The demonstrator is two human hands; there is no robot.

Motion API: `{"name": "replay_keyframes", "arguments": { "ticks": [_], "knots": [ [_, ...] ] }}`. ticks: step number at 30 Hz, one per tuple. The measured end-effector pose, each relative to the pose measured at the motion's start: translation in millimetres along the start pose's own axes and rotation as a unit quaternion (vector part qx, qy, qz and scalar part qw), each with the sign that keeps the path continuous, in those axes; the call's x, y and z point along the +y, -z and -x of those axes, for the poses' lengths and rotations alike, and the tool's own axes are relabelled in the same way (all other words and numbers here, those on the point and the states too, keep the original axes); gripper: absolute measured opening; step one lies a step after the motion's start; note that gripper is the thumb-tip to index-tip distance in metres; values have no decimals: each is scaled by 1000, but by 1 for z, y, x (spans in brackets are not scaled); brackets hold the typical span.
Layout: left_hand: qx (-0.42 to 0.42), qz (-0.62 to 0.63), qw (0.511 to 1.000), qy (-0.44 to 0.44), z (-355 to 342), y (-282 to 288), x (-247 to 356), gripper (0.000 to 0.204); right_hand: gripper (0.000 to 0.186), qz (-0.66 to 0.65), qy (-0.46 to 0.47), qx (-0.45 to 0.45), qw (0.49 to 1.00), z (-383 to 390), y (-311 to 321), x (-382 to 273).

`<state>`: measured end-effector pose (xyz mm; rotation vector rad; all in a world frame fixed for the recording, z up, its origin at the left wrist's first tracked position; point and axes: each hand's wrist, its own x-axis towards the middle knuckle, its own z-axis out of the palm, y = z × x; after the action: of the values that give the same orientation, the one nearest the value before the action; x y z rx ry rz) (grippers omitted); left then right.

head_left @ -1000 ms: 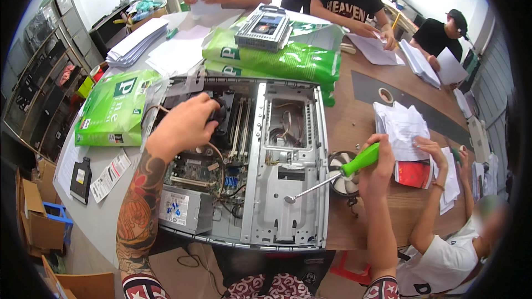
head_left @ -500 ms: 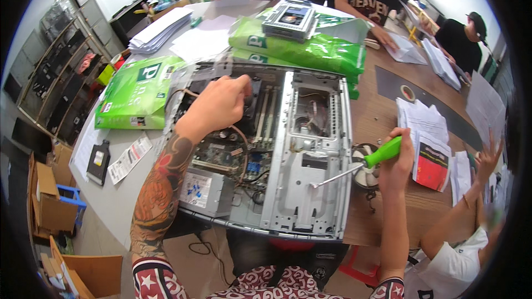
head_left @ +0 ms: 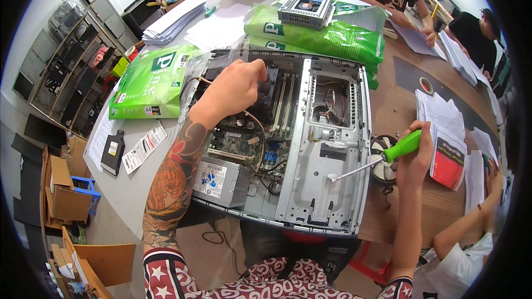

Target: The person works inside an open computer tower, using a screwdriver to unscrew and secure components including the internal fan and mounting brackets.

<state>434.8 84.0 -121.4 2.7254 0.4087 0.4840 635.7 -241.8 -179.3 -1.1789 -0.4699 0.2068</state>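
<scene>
An opened desktop computer case (head_left: 293,199) lies flat in front of me, its circuit board (head_left: 235,138) and silver power supply (head_left: 219,181) exposed. Over the far left part of the case, beside a dark cooling part, my left hand (head_left: 235,88) is closed with curled fingers; whatever they pinch is hidden. My right hand (head_left: 419,152) grips the green handle of a screwdriver (head_left: 403,145) at the case's right side. Its shaft slants left and down, with the tip above the silver drive-bay plate; whether it touches I cannot tell.
A round fan (head_left: 382,160) lies right of the case. Green paper packs (head_left: 149,86) sit at left and behind, with drives (head_left: 306,6) on the rear ones. Papers (head_left: 440,116) and a tape roll (head_left: 425,84) are at right. Other people sit around the table.
The whole scene has shifted right and slightly up in view. Both my hands keep about the same place over the case. A person at the far right has lowered a sheet.
</scene>
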Motion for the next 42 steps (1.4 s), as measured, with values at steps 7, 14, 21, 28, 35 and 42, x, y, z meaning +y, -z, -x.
{"name": "replay_keyframes", "arguments": {
  "ticks": [7, 14, 21, 28, 35, 42],
  "knots": [
    [-52, 122, 990, 44, -2, -1, 7, 15, 40, -2, 1, -9, 1000, -1, 3, 1],
    [126, -2, 988, -92, 0, -5, -12, 16, 40, 4, -4, -1, 1000, 1, -2, 1],
    [14, 85, 996, 29, -4, 5, 9, 16, 41, 5, -3, -11, 1000, 0, 4, 0],
    [113, 37, 993, -24, -2, 13, 10, 18, 38, -3, -1, -3, 1000, -1, -4, 1],
    [175, -1, 982, -70, 0, 26, 19, 19, 35, 34, -26, -24, 999, 1, -7, -4],
    [219, 15, 973, -69, 0, 35, 24, 14, 35, 45, -30, -59, 997, -1, -3, 0]
  ]
}}
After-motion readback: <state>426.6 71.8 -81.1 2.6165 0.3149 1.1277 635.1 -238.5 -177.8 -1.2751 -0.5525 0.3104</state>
